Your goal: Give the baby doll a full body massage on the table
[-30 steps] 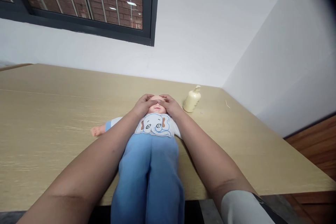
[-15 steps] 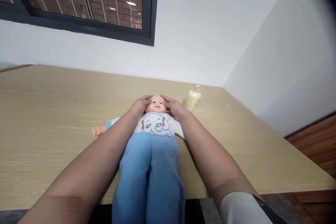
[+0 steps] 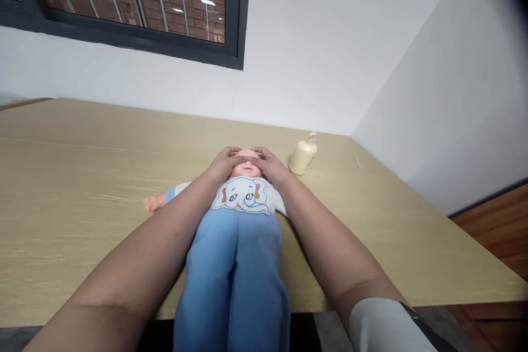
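A baby doll (image 3: 237, 242) lies on its back on the table, its legs towards me and reaching past the near edge. It wears blue trousers and a white top with an elephant patch. My left hand (image 3: 224, 163) cups the left side of its head, and my right hand (image 3: 270, 165) cups the right side. Both thumbs lie across the doll's eyes, while its mouth and forehead still show between my hands. The fingertips curl around the head and are partly hidden. One doll arm sticks out to the left of my left forearm.
A cream pump bottle (image 3: 303, 155) stands on the wooden table (image 3: 391, 231), just beyond my right hand. A thin pale strip (image 3: 359, 162) lies farther right. White walls and a dark-framed window (image 3: 239, 22) rise behind the table.
Both thumbs have moved inward from the sides of the doll's face and now cover its eyes. The doll's body and the bottle stay in place.
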Action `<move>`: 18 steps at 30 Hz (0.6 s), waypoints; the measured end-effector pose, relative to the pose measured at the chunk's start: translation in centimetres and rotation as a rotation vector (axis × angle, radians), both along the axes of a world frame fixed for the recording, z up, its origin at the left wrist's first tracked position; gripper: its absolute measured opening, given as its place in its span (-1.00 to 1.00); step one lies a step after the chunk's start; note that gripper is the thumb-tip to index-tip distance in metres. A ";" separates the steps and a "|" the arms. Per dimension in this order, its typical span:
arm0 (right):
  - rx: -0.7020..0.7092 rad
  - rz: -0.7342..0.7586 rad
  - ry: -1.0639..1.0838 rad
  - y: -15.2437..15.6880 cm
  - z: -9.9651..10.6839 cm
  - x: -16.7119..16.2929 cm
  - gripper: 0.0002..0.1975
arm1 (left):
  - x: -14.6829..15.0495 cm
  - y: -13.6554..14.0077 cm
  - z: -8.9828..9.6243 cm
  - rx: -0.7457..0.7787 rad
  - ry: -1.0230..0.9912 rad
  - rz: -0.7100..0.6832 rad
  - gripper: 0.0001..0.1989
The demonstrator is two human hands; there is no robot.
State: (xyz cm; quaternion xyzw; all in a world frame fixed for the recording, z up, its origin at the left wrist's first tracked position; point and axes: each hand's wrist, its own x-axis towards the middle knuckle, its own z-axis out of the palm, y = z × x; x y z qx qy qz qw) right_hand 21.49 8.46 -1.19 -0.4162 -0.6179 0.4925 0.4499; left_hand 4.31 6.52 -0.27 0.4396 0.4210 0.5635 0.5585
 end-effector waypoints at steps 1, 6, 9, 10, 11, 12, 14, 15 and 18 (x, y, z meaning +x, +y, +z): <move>0.000 -0.006 0.001 0.1 -0.1 0.0 -0.53 | 0.0 0.0 0.0 0.002 0.008 0.006 -0.51; -0.026 -0.002 0.036 0.4 -0.5 -0.2 -0.57 | -0.1 0.0 -0.1 0.006 0.028 0.006 -0.56; -0.080 0.009 0.087 0.2 -0.2 -0.2 -0.59 | -0.1 -0.3 0.0 -0.006 0.012 -0.013 -0.59; -0.111 0.013 0.104 0.0 0.0 -0.2 -0.59 | -0.1 -0.4 0.1 -0.013 0.000 -0.021 -0.60; -0.142 0.017 0.121 -0.2 0.2 -0.2 -0.58 | -0.1 -0.5 0.2 -0.022 -0.015 -0.029 -0.61; -0.170 0.020 0.135 -0.4 0.5 -0.1 -0.58 | -0.1 -0.5 0.3 -0.030 -0.032 -0.038 -0.62; -0.199 0.032 0.155 -0.8 0.9 0.1 -0.56 | -0.1 -0.6 0.4 -0.045 -0.065 -0.050 -0.63; -0.204 0.042 0.164 -1.0 1.0 0.3 -0.55 | -0.2 -0.6 0.4 -0.051 -0.081 -0.053 -0.63; -0.223 0.079 0.193 -1.1 1.0 0.7 -0.49 | -0.3 -0.5 0.3 -0.060 -0.115 -0.056 -0.61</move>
